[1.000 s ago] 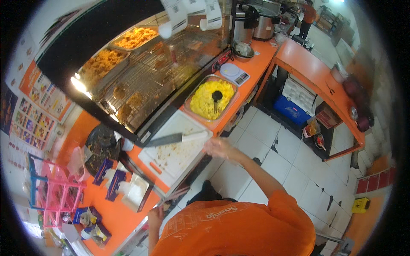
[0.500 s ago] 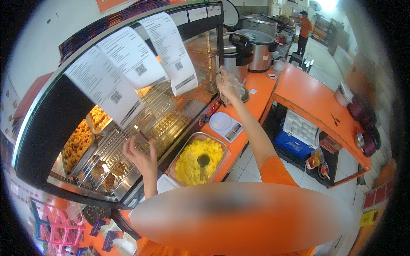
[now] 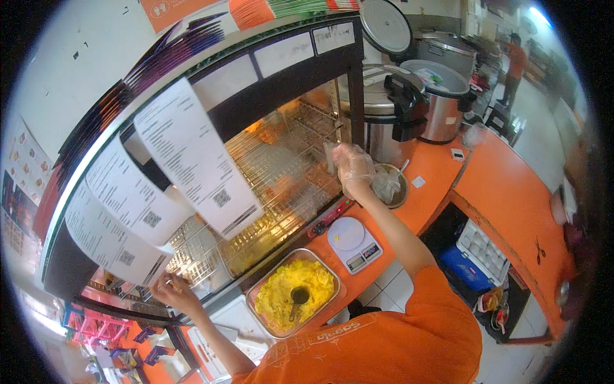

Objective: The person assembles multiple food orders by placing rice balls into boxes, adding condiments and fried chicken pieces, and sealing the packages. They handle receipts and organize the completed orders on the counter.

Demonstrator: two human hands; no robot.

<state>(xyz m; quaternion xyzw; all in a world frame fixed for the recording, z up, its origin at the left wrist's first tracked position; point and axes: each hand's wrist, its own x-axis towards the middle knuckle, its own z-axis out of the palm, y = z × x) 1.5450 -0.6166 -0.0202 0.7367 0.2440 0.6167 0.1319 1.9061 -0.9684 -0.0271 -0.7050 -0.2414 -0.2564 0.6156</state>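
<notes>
Head view: right hand [image 3: 354, 165], in a thin clear glove, is raised at centre frame with fingers curled together on a crumpled clear plastic bag [image 3: 386, 185], just above the metal bowl [image 3: 398, 187] on the orange counter [image 3: 441, 173]. Left hand [image 3: 174, 291], lower left, is pinched on the bottom edge of a hanging order slip [image 3: 112, 237] by the warming cabinet [image 3: 281, 160]. Bag droops mouth-up, long axis roughly vertical; nothing looks bagged yet, and the yellow rice tray [image 3: 295, 293] sits untouched with its scoop.

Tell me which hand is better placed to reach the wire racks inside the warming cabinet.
Probably the right: the gloved right hand is raised at the cabinet's open side beside the wire racks. The left hand is low, under the hanging paper slips.
</notes>
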